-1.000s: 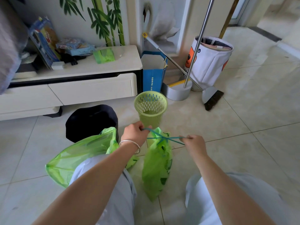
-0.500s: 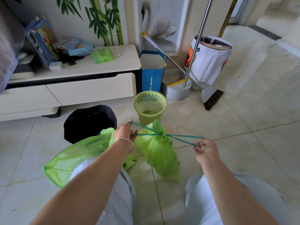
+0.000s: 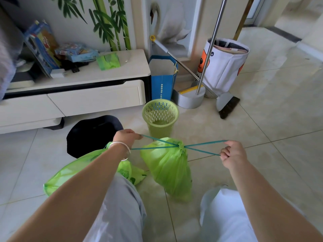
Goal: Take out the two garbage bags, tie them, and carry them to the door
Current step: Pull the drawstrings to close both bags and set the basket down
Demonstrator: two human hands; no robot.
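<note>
A small green garbage bag (image 3: 170, 169) hangs between my hands, its mouth gathered tight where the teal drawstring (image 3: 201, 147) crosses. My left hand (image 3: 126, 137) is closed on the left loop of that string, and my right hand (image 3: 233, 153) is closed on the right loop. The strings are stretched taut to both sides. A second, larger green garbage bag (image 3: 70, 173) lies on the floor under my left forearm, partly hidden by my arm and knee.
A green slotted wastebasket (image 3: 160, 117) stands just beyond the bag, with a black bin (image 3: 90, 135) to its left. A white low cabinet (image 3: 73, 95), blue paper bag (image 3: 162, 81), dustpan and broom (image 3: 227, 105) and a white fabric hamper (image 3: 225, 65) line the wall.
My hands have pulled apart, the right one moving farther right, stretching the drawstring and cinching the bag's mouth shut. The bag has swung up and slightly to the right.
</note>
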